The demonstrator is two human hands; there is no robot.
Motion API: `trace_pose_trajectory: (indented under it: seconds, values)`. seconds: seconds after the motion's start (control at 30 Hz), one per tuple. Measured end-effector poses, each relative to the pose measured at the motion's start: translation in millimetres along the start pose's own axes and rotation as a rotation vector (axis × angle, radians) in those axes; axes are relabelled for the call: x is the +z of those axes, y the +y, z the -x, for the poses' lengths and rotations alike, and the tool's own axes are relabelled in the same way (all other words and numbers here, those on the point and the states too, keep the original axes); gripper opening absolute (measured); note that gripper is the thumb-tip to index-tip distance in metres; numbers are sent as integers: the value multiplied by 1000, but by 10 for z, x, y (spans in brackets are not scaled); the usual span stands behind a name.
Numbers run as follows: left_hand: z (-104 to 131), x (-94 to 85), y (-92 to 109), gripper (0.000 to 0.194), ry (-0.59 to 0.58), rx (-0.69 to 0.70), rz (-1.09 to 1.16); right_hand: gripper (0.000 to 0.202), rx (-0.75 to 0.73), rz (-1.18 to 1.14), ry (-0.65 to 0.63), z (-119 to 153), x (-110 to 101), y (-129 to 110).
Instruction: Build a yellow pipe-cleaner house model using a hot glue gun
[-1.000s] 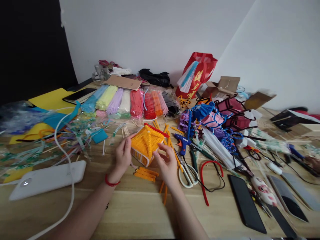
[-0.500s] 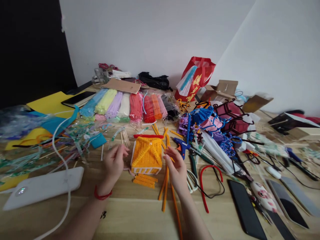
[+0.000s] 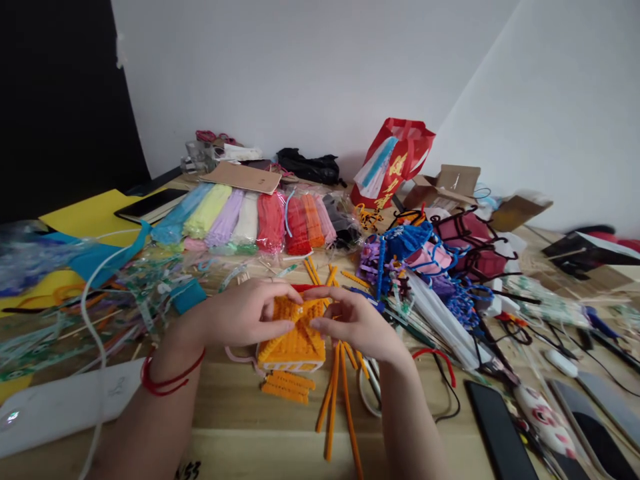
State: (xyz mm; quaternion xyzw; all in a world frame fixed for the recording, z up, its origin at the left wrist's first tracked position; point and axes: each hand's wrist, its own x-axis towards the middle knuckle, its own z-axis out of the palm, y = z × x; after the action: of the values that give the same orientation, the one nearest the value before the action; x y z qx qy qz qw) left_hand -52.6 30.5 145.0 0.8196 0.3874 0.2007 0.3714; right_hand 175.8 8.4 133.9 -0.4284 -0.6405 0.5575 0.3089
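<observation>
A small orange house-like piece [image 3: 287, 350], made of fuzzy pipe cleaners with white trim round its lower edge, sits on the table in front of me. A red pipe cleaner [image 3: 300, 288] lies along its far roof edge, mostly covered by my fingers. My left hand [image 3: 240, 313] arches over the roof from the left, thumb and forefinger apart. From the right comes my right hand [image 3: 355, 323], its curved fingers and thumb also apart at the roof. Whether the fingertips press on the roof is unclear. Two short orange strips [image 3: 287, 387] lie just in front.
Long orange pipe cleaners [image 3: 330, 407] lie beside the house. Bagged coloured bundles [image 3: 273, 223] line the back, near a red bag [image 3: 395, 163]. Blue and purple pieces [image 3: 400, 250] pile up at right. A black phone [image 3: 500, 430] and white power bank [image 3: 70, 407] flank my arms.
Both hands have moved inward and up over the orange roof, from either side of the house. The view has shifted slightly.
</observation>
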Motion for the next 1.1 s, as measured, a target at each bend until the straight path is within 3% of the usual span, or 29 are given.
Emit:
trace_pose_trajectory:
  seconds: [0.13, 0.33, 0.6, 1.1]
  values:
    - [-62, 14, -77, 28, -74, -69, 13, 31, 45, -15, -27, -107, 47, 118]
    - [-134, 27, -163, 25, -149, -42, 63, 33, 55, -161, -22, -165, 68, 161]
    - [-205, 32, -203, 22, -281, -165, 348, 31, 70, -319, -45, -224, 95, 210]
    - [-236, 13, -359, 24, -366, -105, 459, 31, 88, -355, -96, -276, 21, 307]
